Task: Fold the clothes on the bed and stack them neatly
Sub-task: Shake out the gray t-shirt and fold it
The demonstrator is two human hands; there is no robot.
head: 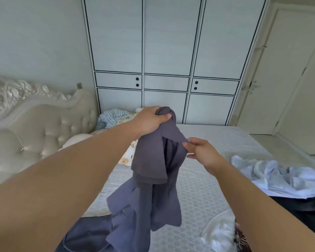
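**Grey shirt going up for sorting**

The wide bed with its pale grey quilted cover is lying under everything, keeping a crumpled pale blue garment waiting at its right side. The limp slate-grey cotton shirt is hanging above the bed, bunched. The left hand is clenching its top, seemingly to let it drop open, while the right hand is pinching an edge, probably hunting a seam.

free: bare bed centre | blocked: light clothes right, pillows far-left
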